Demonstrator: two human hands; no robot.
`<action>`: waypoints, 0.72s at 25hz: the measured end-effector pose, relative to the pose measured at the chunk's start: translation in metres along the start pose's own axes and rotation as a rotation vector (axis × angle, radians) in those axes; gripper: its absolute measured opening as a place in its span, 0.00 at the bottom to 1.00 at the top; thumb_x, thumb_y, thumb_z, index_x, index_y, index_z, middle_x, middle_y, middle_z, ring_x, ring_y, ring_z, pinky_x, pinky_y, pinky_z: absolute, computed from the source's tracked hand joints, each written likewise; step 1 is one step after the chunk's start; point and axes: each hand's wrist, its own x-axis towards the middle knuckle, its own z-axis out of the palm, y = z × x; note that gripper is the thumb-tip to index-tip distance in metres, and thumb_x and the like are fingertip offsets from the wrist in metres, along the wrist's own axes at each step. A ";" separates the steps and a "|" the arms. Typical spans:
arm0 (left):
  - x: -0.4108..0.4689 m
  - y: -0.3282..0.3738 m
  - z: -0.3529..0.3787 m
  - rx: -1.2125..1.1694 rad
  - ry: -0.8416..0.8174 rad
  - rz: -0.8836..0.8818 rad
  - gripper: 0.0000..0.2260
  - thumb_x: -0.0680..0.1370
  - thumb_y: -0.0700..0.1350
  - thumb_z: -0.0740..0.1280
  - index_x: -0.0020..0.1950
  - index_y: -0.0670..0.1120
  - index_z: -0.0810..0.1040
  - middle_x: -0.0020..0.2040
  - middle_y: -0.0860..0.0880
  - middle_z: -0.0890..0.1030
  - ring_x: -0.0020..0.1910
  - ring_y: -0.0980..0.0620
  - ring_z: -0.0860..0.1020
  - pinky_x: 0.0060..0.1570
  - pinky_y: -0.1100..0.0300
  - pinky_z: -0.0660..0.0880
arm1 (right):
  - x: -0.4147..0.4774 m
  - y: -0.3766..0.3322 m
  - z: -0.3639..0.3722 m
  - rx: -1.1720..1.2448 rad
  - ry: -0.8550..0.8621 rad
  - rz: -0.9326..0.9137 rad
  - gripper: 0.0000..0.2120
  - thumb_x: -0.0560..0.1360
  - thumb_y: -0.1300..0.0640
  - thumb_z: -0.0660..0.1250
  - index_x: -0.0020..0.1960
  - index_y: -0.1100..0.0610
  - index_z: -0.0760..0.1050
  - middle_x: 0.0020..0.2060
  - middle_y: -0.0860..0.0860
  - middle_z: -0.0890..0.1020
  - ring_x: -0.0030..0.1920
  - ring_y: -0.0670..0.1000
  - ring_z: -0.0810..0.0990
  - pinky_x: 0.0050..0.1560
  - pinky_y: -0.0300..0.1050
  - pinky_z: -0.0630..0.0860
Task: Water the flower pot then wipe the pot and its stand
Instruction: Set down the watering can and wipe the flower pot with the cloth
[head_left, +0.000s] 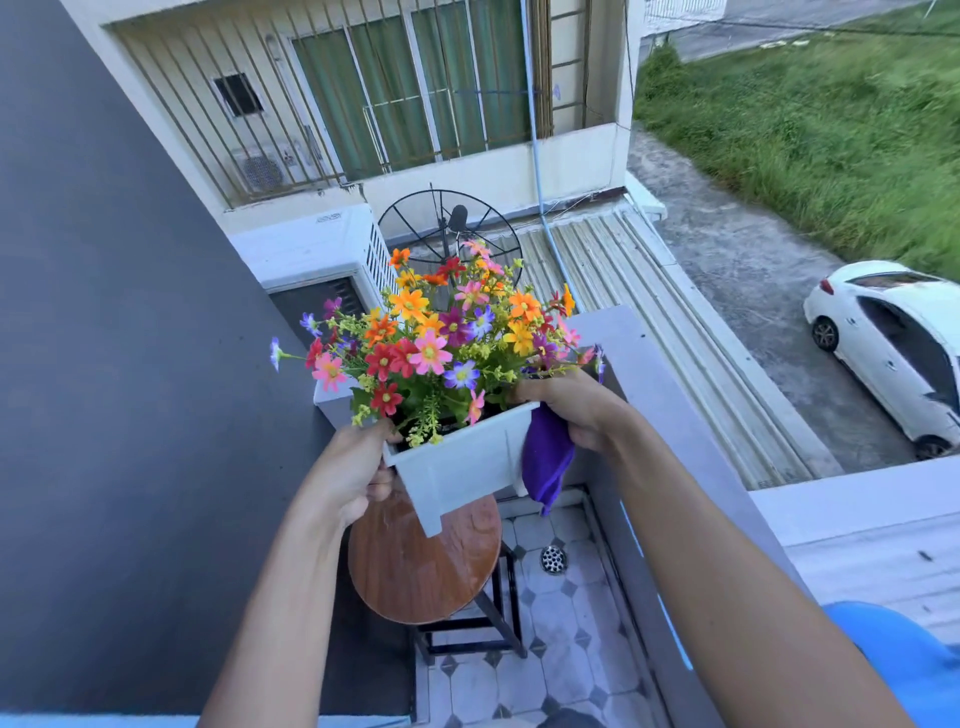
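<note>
White plastic flower pot (457, 467) held up in the air, mid frame, tilted, one hand at each end. Left hand (358, 467) curled round the lower-left end. Right hand (576, 410) gripping the right end, squeezing a purple cloth (548, 462) against it too. Long side running lower left to upper right. Right under it, lower middle: round brown wooden stand (415, 566), bare and shiny-wet. Straight down, nothing in between. Further off: grey balcony wall (654, 395), white car (893, 353) at right.
</note>
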 end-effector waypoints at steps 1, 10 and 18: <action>0.000 -0.001 -0.001 0.007 0.012 -0.002 0.16 0.82 0.43 0.58 0.34 0.46 0.62 0.23 0.53 0.58 0.21 0.56 0.51 0.27 0.63 0.47 | 0.002 0.001 0.000 0.009 0.006 0.030 0.13 0.73 0.71 0.70 0.34 0.59 0.74 0.25 0.54 0.80 0.25 0.51 0.80 0.30 0.42 0.80; 0.002 -0.002 -0.005 -0.050 0.120 0.038 0.11 0.79 0.53 0.62 0.40 0.50 0.67 0.29 0.51 0.59 0.21 0.56 0.53 0.26 0.63 0.49 | 0.011 0.015 0.029 -0.048 0.308 -0.065 0.11 0.62 0.68 0.69 0.32 0.56 0.69 0.24 0.52 0.68 0.27 0.50 0.67 0.29 0.40 0.65; -0.004 -0.042 0.029 -0.061 0.206 -0.046 0.16 0.77 0.56 0.58 0.46 0.44 0.72 0.30 0.46 0.70 0.19 0.55 0.59 0.22 0.68 0.54 | 0.018 0.041 0.052 0.069 0.511 -0.121 0.11 0.57 0.59 0.70 0.34 0.53 0.69 0.31 0.54 0.70 0.34 0.51 0.68 0.33 0.48 0.65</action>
